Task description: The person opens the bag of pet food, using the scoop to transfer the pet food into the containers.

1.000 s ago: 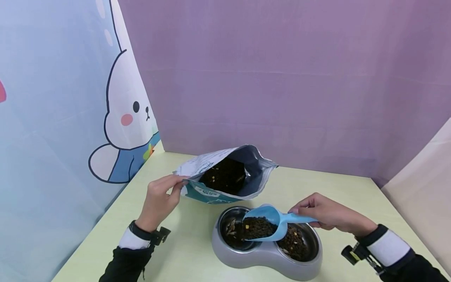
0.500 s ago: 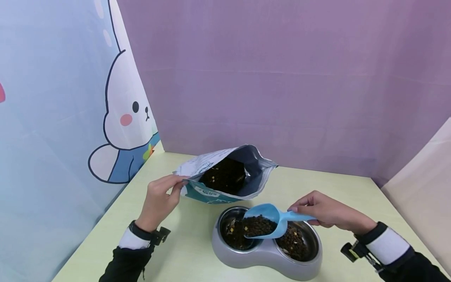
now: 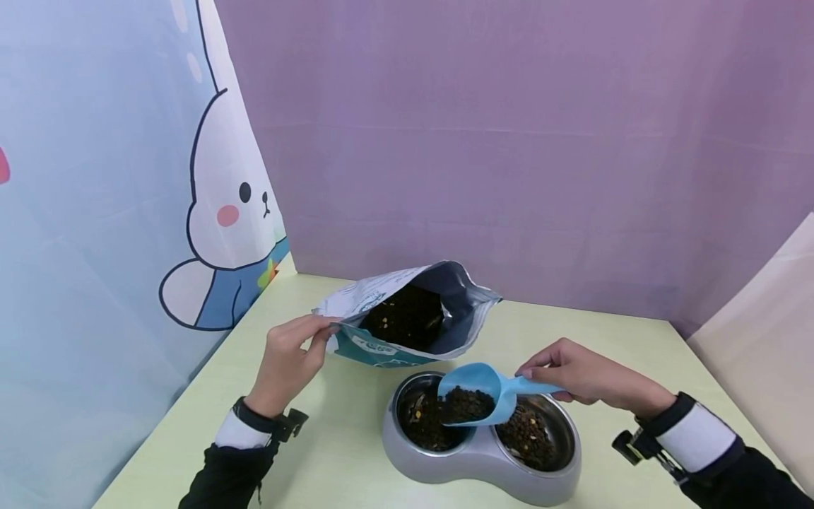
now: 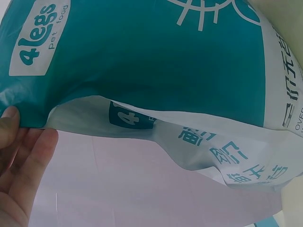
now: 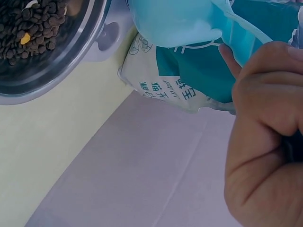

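My left hand [image 3: 289, 360] pinches the left edge of an opened pet food bag [image 3: 375, 350], teal and white outside and silvery inside, with dark kibble in it. In the left wrist view, thumb and fingers grip the rim of that bag [image 4: 156, 66]. My right hand [image 3: 588, 375] holds a light blue scoop [image 3: 502, 403] by its handle, tilted to the left over a grey double pet bowl [image 3: 483, 466]. Dark kibble [image 3: 467, 405] lies in the scoop. Both steel bowls hold kibble; the scoop hides part of each. The right wrist view shows the scoop [image 5: 175, 21] from below.
A pale yellow table [image 3: 337, 452] carries the bag and the double bowl. Behind it stands a purple backdrop [image 3: 496, 155]. On the left hangs a blue cloth [image 3: 95, 247] with a cartoon rabbit, and a pale cloth [image 3: 769, 353] hangs on the right.
The scoop has risen slightly with my right hand, and there is less kibble in it. More kibble lies in the left bowl. My left hand and the bag have stayed still.
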`<state>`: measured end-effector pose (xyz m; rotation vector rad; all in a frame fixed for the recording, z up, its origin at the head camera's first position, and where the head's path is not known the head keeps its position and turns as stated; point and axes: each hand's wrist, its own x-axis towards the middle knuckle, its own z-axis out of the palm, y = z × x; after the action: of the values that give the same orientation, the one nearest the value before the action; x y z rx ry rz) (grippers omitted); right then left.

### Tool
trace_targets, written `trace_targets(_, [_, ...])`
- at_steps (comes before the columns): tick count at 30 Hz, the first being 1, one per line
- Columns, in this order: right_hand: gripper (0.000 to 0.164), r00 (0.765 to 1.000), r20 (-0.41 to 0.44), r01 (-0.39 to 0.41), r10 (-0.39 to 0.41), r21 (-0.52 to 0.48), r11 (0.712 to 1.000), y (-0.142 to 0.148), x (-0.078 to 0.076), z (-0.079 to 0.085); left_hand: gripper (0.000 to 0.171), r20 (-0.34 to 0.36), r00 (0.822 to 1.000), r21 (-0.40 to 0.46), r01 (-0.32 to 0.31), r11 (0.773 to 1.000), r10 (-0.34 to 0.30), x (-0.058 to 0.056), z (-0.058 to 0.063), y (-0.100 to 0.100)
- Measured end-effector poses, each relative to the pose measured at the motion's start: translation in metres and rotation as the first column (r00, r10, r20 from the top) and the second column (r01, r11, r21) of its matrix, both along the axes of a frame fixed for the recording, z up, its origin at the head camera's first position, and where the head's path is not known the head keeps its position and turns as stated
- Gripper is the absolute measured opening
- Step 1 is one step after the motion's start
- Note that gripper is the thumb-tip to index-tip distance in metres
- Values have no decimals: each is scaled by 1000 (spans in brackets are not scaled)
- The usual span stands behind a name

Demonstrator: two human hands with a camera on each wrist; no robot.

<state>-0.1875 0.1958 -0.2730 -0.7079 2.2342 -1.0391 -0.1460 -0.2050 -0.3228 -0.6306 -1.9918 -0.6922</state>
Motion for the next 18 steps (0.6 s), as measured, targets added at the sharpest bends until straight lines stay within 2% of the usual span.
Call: trace_targets(18, [20,998,-56,-27,29,33,999,-10,3,10,31,-7,1000,2,4,1000,-4,0,1,1])
